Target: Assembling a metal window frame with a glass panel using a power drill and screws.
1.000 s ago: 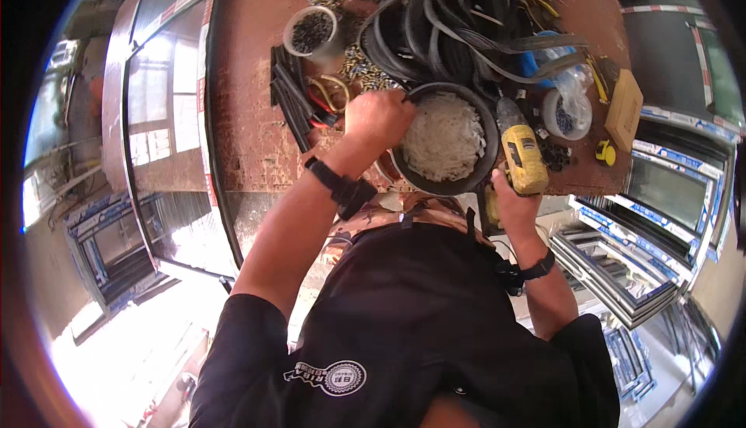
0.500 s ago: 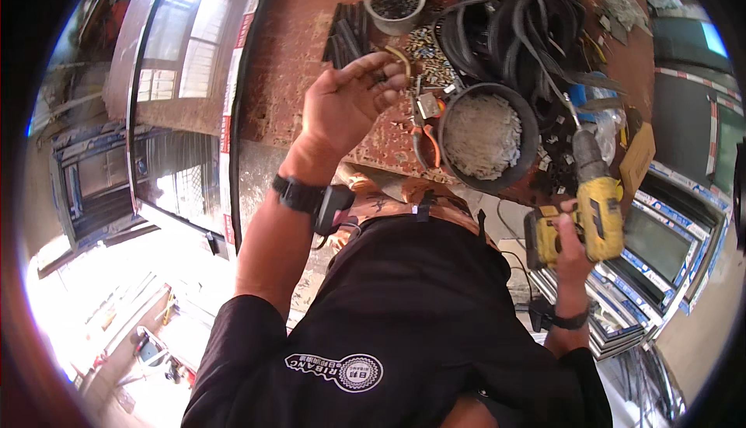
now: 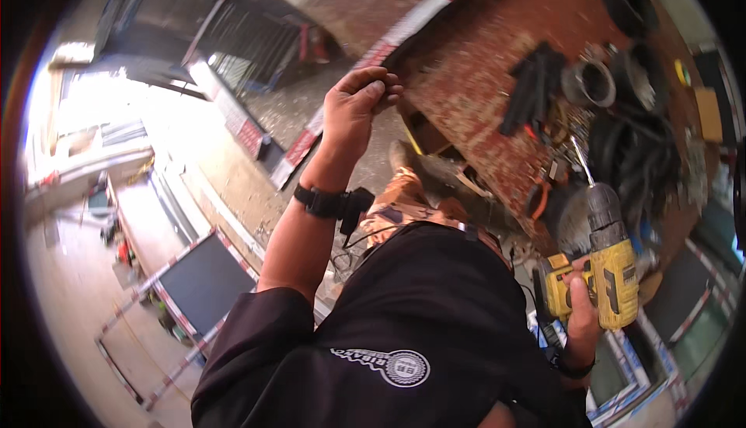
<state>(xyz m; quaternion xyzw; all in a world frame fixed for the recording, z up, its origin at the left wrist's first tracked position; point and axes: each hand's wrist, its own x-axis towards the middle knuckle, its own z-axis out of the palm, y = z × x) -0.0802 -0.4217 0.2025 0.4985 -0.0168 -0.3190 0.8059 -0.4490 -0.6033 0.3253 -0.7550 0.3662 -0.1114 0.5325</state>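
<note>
My right hand point(image 3: 581, 311) is wrapped round the grip of a yellow and black cordless drill point(image 3: 615, 280), its long bit pointing away over the table. My left hand point(image 3: 356, 109) is raised, its fingers curled in with thumb and fingertips together. Anything pinched there is too small or hidden to make out. Just beyond that hand runs a long frame edge point(image 3: 408, 36) with red and white tape, beside the reddish worn table point(image 3: 458, 78).
On the table lie black rubber strips point(image 3: 536, 86), a small tub point(image 3: 588, 84), black coiled gasket point(image 3: 637, 148) and orange-handled pliers point(image 3: 538, 199). Taped window frames lean at lower right point(image 3: 622, 370). A dark panel in a taped frame point(image 3: 206, 284) stands at left.
My view has swung to the left, so the table now sits further right and tilted. The left hand has moved off the table's small parts toward the taped frame edge. The drill stays in my right hand.
</note>
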